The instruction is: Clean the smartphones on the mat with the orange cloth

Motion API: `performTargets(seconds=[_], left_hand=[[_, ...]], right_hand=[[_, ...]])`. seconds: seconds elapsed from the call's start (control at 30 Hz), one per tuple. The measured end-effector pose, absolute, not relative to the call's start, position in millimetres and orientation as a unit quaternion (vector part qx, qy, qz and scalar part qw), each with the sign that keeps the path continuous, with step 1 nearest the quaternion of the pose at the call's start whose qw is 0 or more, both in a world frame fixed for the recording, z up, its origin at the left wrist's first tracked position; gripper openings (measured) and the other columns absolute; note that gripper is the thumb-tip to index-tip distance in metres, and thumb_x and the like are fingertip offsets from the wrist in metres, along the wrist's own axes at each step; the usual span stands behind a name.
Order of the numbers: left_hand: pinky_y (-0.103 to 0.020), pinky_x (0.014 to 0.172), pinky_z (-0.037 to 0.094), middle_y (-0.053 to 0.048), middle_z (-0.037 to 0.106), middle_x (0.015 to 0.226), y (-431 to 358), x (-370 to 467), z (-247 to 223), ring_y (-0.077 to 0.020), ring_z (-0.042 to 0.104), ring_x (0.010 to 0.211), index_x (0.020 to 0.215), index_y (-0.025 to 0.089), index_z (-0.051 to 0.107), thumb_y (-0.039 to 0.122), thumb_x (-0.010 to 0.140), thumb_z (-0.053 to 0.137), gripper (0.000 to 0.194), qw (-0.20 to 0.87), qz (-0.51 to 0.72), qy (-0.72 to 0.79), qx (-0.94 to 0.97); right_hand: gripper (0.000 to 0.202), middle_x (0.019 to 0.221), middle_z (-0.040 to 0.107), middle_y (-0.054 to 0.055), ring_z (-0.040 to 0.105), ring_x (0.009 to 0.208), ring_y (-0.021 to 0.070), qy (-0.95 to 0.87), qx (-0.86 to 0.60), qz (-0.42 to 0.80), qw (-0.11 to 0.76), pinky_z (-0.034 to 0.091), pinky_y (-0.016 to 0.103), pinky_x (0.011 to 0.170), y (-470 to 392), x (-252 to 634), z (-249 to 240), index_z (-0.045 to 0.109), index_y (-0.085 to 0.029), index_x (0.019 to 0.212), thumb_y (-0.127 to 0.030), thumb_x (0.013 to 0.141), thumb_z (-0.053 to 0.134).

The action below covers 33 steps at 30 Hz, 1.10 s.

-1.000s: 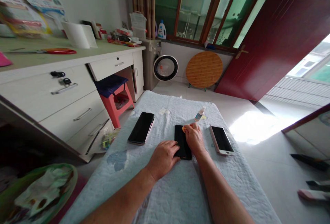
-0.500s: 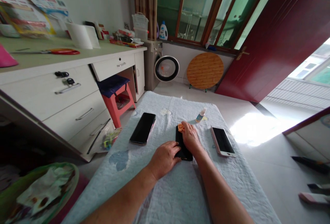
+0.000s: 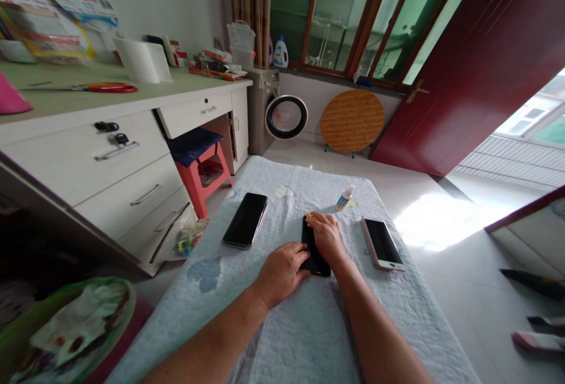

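right fingers [image 3: 323, 219] | hide more orange cloth [image 3: 310, 215] | than half-second ago

L hand [image 3: 283, 269] on mid phone [image 3: 316, 262]

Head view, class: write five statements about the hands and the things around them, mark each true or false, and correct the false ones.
1. The left hand touches the middle phone. True.
2. The spray bottle is on the floor. False: the spray bottle stands on the blue cover.
3. The right hand holds an orange cloth, mostly hidden. True.
4. The white-framed phone lies left of the middle phone. False: the white-framed phone lies right of it.
5. The washing machine's door is shut. False: the round door stands open.
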<state>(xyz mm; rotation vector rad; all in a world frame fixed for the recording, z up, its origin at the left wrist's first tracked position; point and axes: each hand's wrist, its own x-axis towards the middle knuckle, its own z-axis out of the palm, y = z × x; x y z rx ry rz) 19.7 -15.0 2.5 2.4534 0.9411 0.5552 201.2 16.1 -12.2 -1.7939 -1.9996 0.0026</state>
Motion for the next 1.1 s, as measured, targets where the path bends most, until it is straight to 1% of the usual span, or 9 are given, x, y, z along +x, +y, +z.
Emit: performTargets(seconds=[0.13, 0.2, 0.27, 0.3, 0.47, 0.53, 0.77, 0.97, 1.1], left_hand=[[-0.035, 0.099, 0.044, -0.006, 0.062, 0.119, -14.9, 20.1, 1.8, -0.0228, 0.057, 0.110, 0.108, 0.020, 0.064, 0.026, 0.079, 0.070, 0.030, 0.226, 0.203, 0.341, 0.890], [-0.035, 0.099, 0.044, -0.006, 0.062, 0.119, -14.5, 20.1, 1.9, -0.0229, 0.058, 0.110, 0.108, 0.020, 0.064, 0.026, 0.079, 0.070, 0.030, 0.226, 0.203, 0.340, 0.890], [-0.035, 0.099, 0.044, -0.007, 0.062, 0.119, -14.2, 20.0, 2.3, -0.0230, 0.058, 0.110, 0.109, 0.020, 0.064, 0.026, 0.079, 0.071, 0.031, 0.226, 0.201, 0.340, 0.890], [-0.035, 0.099, 0.044, -0.007, 0.062, 0.119, -14.1, 19.8, 2.5, -0.0230, 0.057, 0.110, 0.110, 0.020, 0.064, 0.026, 0.079, 0.071, 0.032, 0.226, 0.200, 0.341, 0.890], [-0.036, 0.099, 0.044, -0.006, 0.062, 0.119, -14.1, 18.9, 4.0, -0.0233, 0.057, 0.110, 0.111, 0.021, 0.064, 0.027, 0.079, 0.071, 0.033, 0.230, 0.196, 0.339, 0.891], [-0.036, 0.099, 0.044, -0.006, 0.062, 0.119, -14.2, 18.7, 4.2, -0.0231, 0.057, 0.110, 0.110, 0.021, 0.064, 0.027, 0.080, 0.070, 0.032, 0.234, 0.196, 0.339, 0.890], [-0.034, 0.099, 0.044, -0.005, 0.062, 0.118, -14.0, 19.4, 4.4, -0.0221, 0.057, 0.109, 0.110, 0.022, 0.063, 0.026, 0.081, 0.068, 0.031, 0.242, 0.202, 0.339, 0.887], [-0.033, 0.097, 0.044, -0.004, 0.063, 0.114, -14.7, 19.0, 6.8, -0.0216, 0.057, 0.107, 0.110, 0.022, 0.064, 0.025, 0.081, 0.068, 0.029, 0.254, 0.199, 0.336, 0.885], [-0.033, 0.098, 0.043, -0.004, 0.063, 0.116, -14.6, 18.6, 6.9, -0.0213, 0.057, 0.108, 0.110, 0.023, 0.064, 0.026, 0.081, 0.068, 0.030, 0.258, 0.201, 0.340, 0.882]], right_hand=[[0.032, 0.110, 0.065, 0.005, 0.050, 0.092, 0.0212, -0.687, -0.690, -0.015, 0.226, 0.036, 0.033, 0.084, 15.1, 206.6, -8.6, 0.066, -0.026, 0.109, -0.016, 0.090, 0.043], [0.038, 0.106, 0.065, 0.007, 0.050, 0.090, 0.0214, -0.670, -0.706, -0.013, 0.230, 0.037, 0.033, 0.083, 15.8, 206.9, -7.9, 0.060, -0.024, 0.118, -0.012, 0.089, 0.039], [0.044, 0.106, 0.065, 0.009, 0.051, 0.094, 0.0221, -0.662, -0.711, -0.005, 0.235, 0.038, 0.033, 0.084, 17.1, 204.8, -8.2, 0.053, -0.018, 0.127, -0.008, 0.088, 0.037], [0.044, 0.107, 0.065, 0.009, 0.051, 0.097, 0.0223, -0.667, -0.706, 0.002, 0.236, 0.038, 0.033, 0.086, 17.9, 203.1, -8.7, 0.051, -0.017, 0.129, -0.008, 0.087, 0.037], [0.033, 0.127, 0.056, 0.007, 0.051, 0.111, 0.0197, -0.721, -0.647, 0.036, 0.246, 0.038, 0.031, 0.094, 20.1, 193.0, -11.7, 0.057, -0.022, 0.118, -0.015, 0.091, 0.039], [0.032, 0.129, 0.054, 0.008, 0.051, 0.114, 0.0190, -0.728, -0.636, 0.042, 0.252, 0.038, 0.030, 0.095, 19.6, 189.8, -10.9, 0.059, -0.021, 0.117, -0.017, 0.092, 0.040], [0.028, 0.109, 0.062, 0.006, 0.056, 0.102, 0.0172, -0.753, -0.594, 0.064, 0.275, 0.042, 0.030, 0.091, 13.8, 183.3, 1.4, 0.066, -0.021, 0.103, -0.012, 0.091, 0.042], [0.026, 0.108, 0.062, 0.006, 0.054, 0.101, 0.0181, -0.754, -0.599, 0.052, 0.265, 0.041, 0.031, 0.091, 12.3, 181.2, 1.4, 0.066, -0.021, 0.104, -0.012, 0.090, 0.045], [0.027, 0.103, 0.062, 0.006, 0.053, 0.099, 0.0180, -0.755, -0.597, 0.058, 0.265, 0.041, 0.030, 0.090, 10.4, 181.3, 4.2, 0.068, -0.020, 0.101, -0.010, 0.088, 0.046]])
